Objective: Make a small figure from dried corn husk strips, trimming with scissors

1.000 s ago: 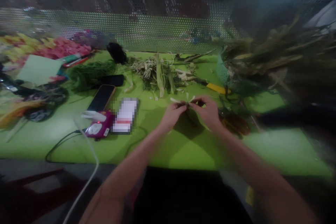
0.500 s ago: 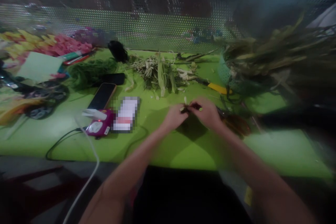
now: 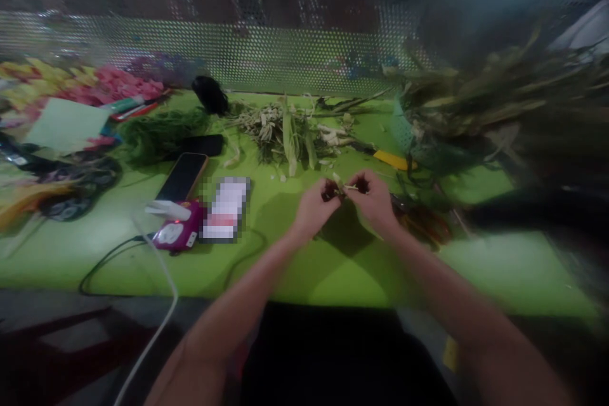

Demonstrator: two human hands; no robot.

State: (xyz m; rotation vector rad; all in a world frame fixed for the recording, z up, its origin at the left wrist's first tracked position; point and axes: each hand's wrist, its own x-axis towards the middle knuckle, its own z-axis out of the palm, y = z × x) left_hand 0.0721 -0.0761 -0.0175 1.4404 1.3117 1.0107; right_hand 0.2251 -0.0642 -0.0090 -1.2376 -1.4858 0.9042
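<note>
Over the green tabletop [image 3: 295, 273], my left hand [image 3: 316, 206] and my right hand [image 3: 373, 200] meet with their fingertips close together. Both are closed in a pinch on a small pale green strip of dried plant [image 3: 339, 181], which looks like husk. Its pale end sticks up between the fingers, and a thin piece runs across to my right fingertips. The rest of it is hidden by the fingers. Just beyond my hands lies a heap of dried husks and stems [image 3: 273, 130]. A yellow-handled tool [image 3: 392, 160] rests to its right.
On the left are a pink power adapter [image 3: 178, 228] with cables, a dark phone [image 3: 183, 177] and a phone with a pixelated screen [image 3: 226, 209]. Green fibre [image 3: 162, 130] lies behind them. At the right, a basket [image 3: 403, 124] holds long dried leaves. A perforated panel [image 3: 285, 60] closes the back.
My hands have drawn slightly apart, and more of the pale strip shows between them. The whole view has shifted a little.
</note>
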